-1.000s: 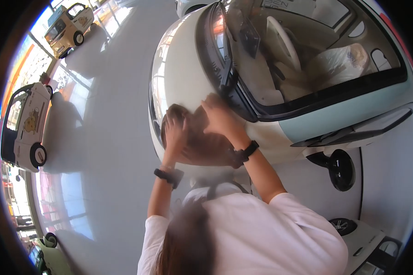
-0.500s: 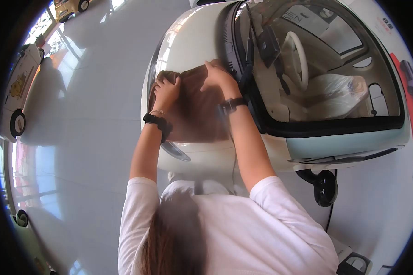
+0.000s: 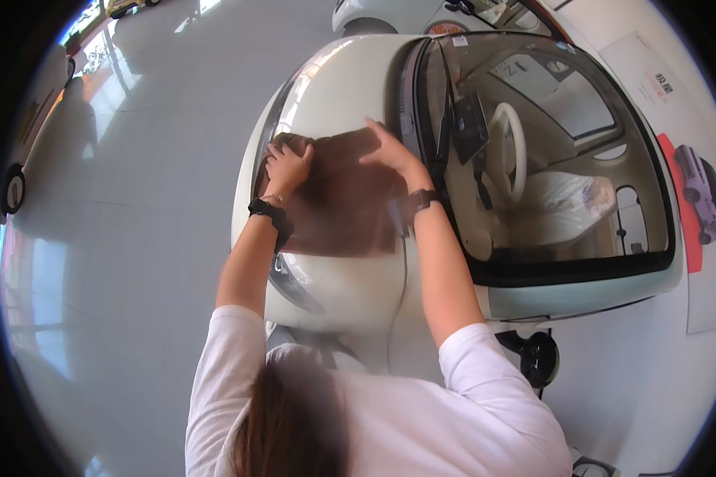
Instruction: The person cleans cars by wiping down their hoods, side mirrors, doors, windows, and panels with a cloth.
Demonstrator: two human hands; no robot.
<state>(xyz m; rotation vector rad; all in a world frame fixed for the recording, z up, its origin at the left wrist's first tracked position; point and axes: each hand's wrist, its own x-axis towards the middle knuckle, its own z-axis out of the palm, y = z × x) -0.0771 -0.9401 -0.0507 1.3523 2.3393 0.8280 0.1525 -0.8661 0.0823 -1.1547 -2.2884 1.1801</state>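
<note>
A brown cloth (image 3: 344,208) lies spread over the cream bonnet (image 3: 344,87) of a small car. My left hand (image 3: 288,167) is closed on the cloth's far left corner, where the fabric is bunched up, with fingers bent over it. At the far right edge of the cloth, my right hand (image 3: 391,149) rests with thumb and fingers spread apart. It is near the base of the windscreen, and I cannot tell how firmly it touches the cloth. Both wrists wear dark bands.
The windscreen (image 3: 485,60) and a black wiper are right of my right hand; a steering wheel (image 3: 511,151) shows inside. A black side mirror (image 3: 539,358) juts out near my right elbow. Another car (image 3: 370,14) stands beyond. Grey floor (image 3: 135,238) stretches left.
The view has shifted, so the car sits lower in it. My right hand's fingers have spread wider over the cloth's far edge. My left hand stays at its corner.
</note>
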